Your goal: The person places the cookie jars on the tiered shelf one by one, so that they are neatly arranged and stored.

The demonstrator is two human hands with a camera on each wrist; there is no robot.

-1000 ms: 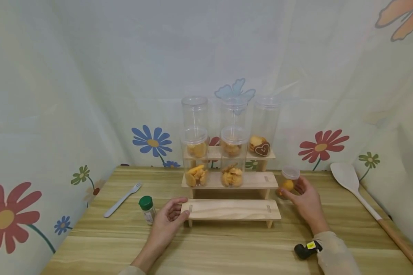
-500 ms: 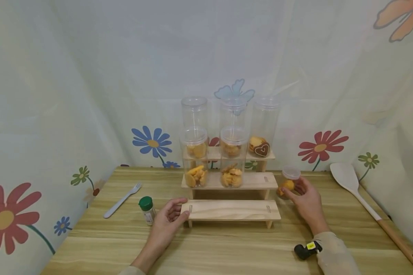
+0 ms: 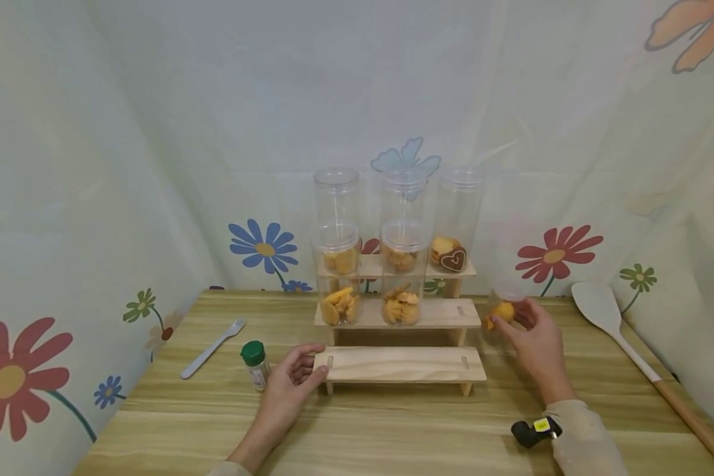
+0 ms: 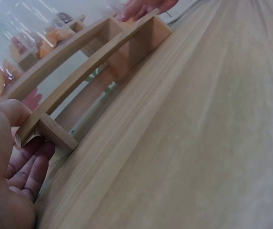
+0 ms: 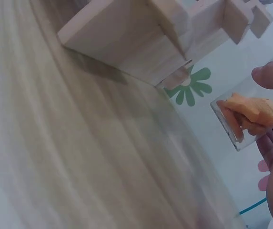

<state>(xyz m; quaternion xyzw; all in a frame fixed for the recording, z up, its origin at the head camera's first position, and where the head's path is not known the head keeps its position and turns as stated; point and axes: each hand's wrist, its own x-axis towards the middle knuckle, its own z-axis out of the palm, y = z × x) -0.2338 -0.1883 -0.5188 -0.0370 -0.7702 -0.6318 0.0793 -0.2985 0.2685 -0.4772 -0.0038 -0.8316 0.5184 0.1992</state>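
A three-tier wooden display stand (image 3: 401,365) sits mid-table. My left hand (image 3: 285,383) grips the left end of its lowest board, thumb above and fingers under the edge, as the left wrist view shows. To the right of the stand, my right hand (image 3: 538,344) holds a small clear jar (image 3: 508,291) with a lid and orange-yellow biscuits (image 5: 253,112) inside. In the right wrist view the jar is lifted off the tabletop and pinched between thumb and fingers. Two clear jars of biscuits (image 3: 404,274) stand on the middle tier, and three taller ones (image 3: 461,211) on the top tier.
A green-capped shaker (image 3: 254,365) stands just left of my left hand. Farther left lies a pale fork (image 3: 213,348). A white spatula (image 3: 601,307) with a wooden handle lies along the right edge. A flowered cloth (image 3: 262,132) hangs behind the table.
My right hand has moved slightly to the right and up with the small jar, which has risen a little. The left hand keeps its grip on the stand.
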